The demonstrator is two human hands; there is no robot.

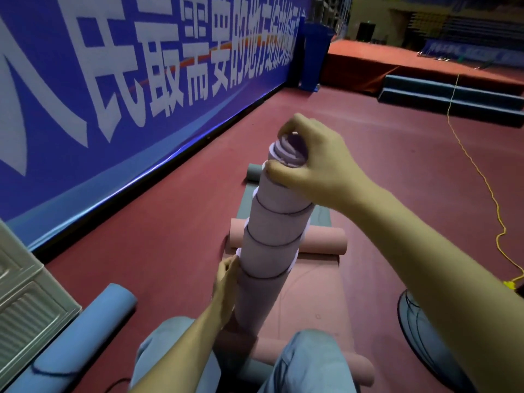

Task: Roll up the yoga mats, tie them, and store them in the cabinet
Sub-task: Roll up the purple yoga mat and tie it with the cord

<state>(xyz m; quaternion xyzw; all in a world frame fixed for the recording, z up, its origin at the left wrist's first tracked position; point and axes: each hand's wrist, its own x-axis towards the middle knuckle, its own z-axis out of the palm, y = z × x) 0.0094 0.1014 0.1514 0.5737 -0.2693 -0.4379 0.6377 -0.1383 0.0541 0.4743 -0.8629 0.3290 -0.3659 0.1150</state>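
Head view: hands [310, 163] around upright lilac mat [272, 236].

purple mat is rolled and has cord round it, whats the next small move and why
Probably carry the rolled purple mat to the cabinet at the left. It stands upright with dark cord looped around it in several places, so tying looks done. The right hand grips its top end and the left hand rests on its side.

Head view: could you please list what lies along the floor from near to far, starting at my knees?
Knees in light blue trousers → upright rolled purple mat held by left hand and right hand → pink mat roll → grey mat roll → blue bin
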